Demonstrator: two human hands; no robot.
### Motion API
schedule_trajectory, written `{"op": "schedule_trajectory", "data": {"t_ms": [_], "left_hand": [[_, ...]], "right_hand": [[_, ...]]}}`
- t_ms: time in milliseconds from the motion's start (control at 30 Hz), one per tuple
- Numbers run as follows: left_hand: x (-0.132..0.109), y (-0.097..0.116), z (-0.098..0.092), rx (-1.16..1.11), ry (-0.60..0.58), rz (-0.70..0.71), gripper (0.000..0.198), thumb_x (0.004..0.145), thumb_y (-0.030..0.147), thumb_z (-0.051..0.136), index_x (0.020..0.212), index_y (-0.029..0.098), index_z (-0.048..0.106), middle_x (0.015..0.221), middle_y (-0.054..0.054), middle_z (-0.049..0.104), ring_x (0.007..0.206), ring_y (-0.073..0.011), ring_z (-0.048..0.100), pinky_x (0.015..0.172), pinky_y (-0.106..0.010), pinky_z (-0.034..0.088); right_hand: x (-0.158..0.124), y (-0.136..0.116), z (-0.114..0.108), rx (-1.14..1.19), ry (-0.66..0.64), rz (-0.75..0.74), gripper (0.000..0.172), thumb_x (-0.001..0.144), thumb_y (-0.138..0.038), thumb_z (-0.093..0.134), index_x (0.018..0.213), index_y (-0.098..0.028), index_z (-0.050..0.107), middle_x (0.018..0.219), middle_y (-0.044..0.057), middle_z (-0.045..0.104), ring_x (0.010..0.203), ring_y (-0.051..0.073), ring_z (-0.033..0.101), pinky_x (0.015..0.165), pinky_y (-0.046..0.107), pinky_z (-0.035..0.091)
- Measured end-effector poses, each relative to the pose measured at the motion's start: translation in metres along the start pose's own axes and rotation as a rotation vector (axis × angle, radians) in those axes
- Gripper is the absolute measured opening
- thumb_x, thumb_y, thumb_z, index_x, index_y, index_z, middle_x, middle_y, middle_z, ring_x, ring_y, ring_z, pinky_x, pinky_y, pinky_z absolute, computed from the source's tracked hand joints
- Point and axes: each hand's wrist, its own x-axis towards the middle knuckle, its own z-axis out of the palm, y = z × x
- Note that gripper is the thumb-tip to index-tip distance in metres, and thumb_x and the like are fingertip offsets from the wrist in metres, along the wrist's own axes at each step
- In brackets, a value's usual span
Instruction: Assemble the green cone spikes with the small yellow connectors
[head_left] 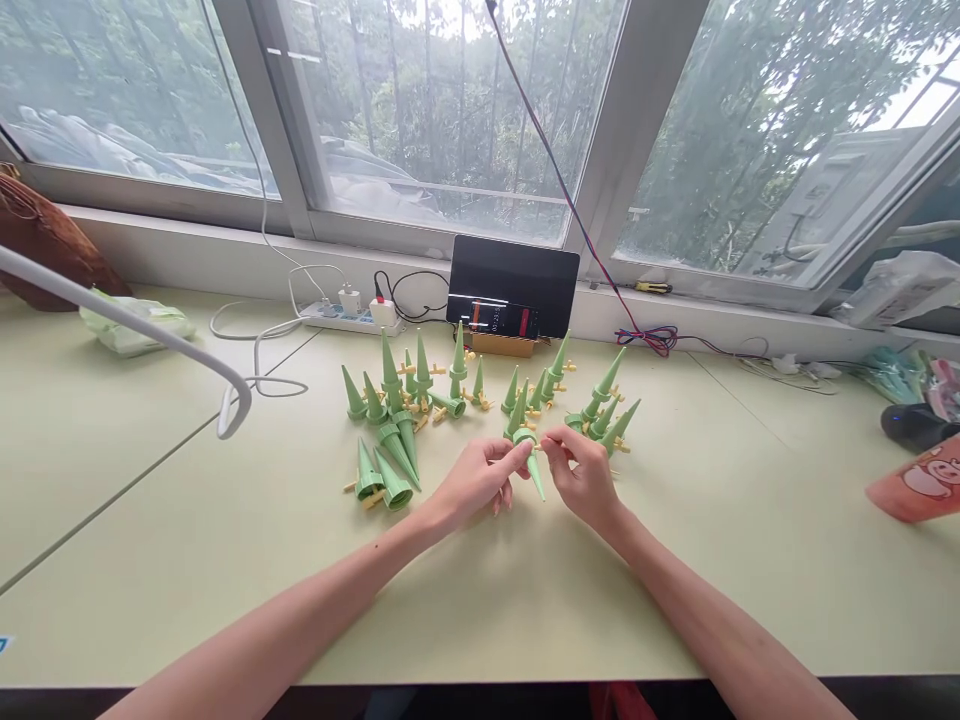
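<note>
My left hand (pixel 480 478) grips a green plastic watering spike (pixel 535 476) by its wide collar, the tip pointing down toward me. At the collar's right side, my right hand (pixel 583 474) pinches a small yellow valve (pixel 538 447), mostly covered by the fingertips. Whether the valve is fully seated in the collar, I cannot tell. Just behind the hands stand several green spikes (pixel 517 408) with yellow valves. A larger group (pixel 391 375) is at the left, where some spikes lie on their sides (pixel 393 480). More spikes (pixel 604 378) stand to the right.
A dark tablet (pixel 513 285) leans by the window with a phone (pixel 501 318) before it. Behind the left group lies a power strip (pixel 352 318) with cables. A white curved bar (pixel 135 330) crosses the left side. An orange cup (pixel 916 486) lies at the table's (pixel 480 620) right.
</note>
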Motion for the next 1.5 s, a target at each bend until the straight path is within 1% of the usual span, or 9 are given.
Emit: {"op": "schedule_trajectory", "data": {"t_ms": [133,300,467,600,733,933,1033,1233,1500], "left_hand": [[-0.002,0.000,0.001,0.081,0.031,0.050,0.050,0.088,0.067,0.055,0.081,0.018,0.060,0.052,0.003,0.053,0.045,-0.0119,0.054,0.043,-0.021,0.042],[-0.003,0.001,0.000,0.195,0.069,0.093,0.042,0.089,0.061,0.056,0.082,0.019,0.058,0.056,0.003,0.056,0.045,-0.0131,0.055,0.045,-0.024,0.041],[-0.003,0.003,-0.003,0.263,0.101,0.158,0.030,0.087,0.048,0.062,0.092,0.018,0.065,0.052,0.006,0.049,0.049,-0.0142,0.058,0.052,-0.024,0.044],[-0.001,0.003,-0.005,0.301,0.113,0.167,0.029,0.087,0.045,0.063,0.097,0.018,0.067,0.054,0.005,0.052,0.048,-0.0131,0.057,0.054,-0.025,0.046],[0.000,0.004,-0.006,0.329,0.131,0.202,0.031,0.088,0.047,0.062,0.095,0.018,0.068,0.055,0.004,0.053,0.049,-0.0135,0.058,0.052,-0.025,0.045],[-0.002,0.009,-0.006,0.296,0.125,0.181,0.036,0.087,0.045,0.063,0.111,0.018,0.069,0.058,0.002,0.059,0.050,-0.0144,0.059,0.046,-0.024,0.043],[-0.002,0.009,-0.005,0.310,0.138,0.216,0.032,0.088,0.042,0.062,0.107,0.018,0.071,0.065,0.000,0.064,0.051,-0.0135,0.059,0.049,-0.024,0.046],[0.002,0.004,-0.005,0.377,0.155,0.360,0.023,0.090,0.033,0.061,0.104,0.022,0.075,0.094,-0.004,0.070,0.055,-0.0097,0.056,0.056,-0.024,0.051],[0.001,0.001,-0.006,0.523,0.166,0.461,0.029,0.096,0.031,0.055,0.120,0.028,0.071,0.099,-0.005,0.067,0.062,-0.0108,0.054,0.060,-0.024,0.050]], "right_hand": [[-0.001,0.000,0.000,0.010,-0.020,0.056,0.024,0.101,-0.027,0.047,0.079,-0.021,0.056,0.061,-0.003,0.049,0.052,0.012,0.041,0.053,0.024,0.038],[0.000,-0.001,0.000,0.018,-0.036,0.107,0.028,0.101,-0.033,0.047,0.077,-0.021,0.055,0.060,-0.003,0.046,0.052,0.013,0.039,0.052,0.025,0.037],[-0.004,-0.005,0.005,0.107,-0.048,0.242,0.028,0.100,-0.037,0.048,0.078,-0.021,0.055,0.060,-0.003,0.045,0.051,0.012,0.038,0.049,0.025,0.033],[-0.006,-0.010,0.009,0.236,-0.047,0.394,0.033,0.100,-0.045,0.050,0.078,-0.021,0.053,0.057,-0.005,0.040,0.046,0.011,0.038,0.044,0.025,0.030],[-0.008,-0.014,0.012,0.326,-0.016,0.456,0.036,0.098,-0.051,0.052,0.077,-0.021,0.051,0.055,-0.006,0.041,0.043,0.010,0.040,0.042,0.024,0.032],[-0.008,-0.017,0.015,0.480,0.030,0.526,0.038,0.096,-0.054,0.055,0.077,-0.022,0.051,0.050,-0.007,0.041,0.037,0.009,0.037,0.038,0.023,0.031],[-0.006,-0.017,0.015,0.535,0.022,0.567,0.039,0.094,-0.056,0.058,0.075,-0.021,0.051,0.051,-0.008,0.041,0.037,0.008,0.037,0.037,0.023,0.030],[-0.004,-0.015,0.015,0.628,-0.030,0.642,0.040,0.090,-0.056,0.062,0.075,-0.020,0.051,0.053,-0.009,0.039,0.036,0.007,0.035,0.035,0.022,0.026],[-0.003,-0.015,0.011,0.596,-0.053,0.609,0.037,0.093,-0.053,0.060,0.077,-0.020,0.053,0.048,-0.009,0.040,0.035,0.007,0.034,0.039,0.023,0.028]]}}
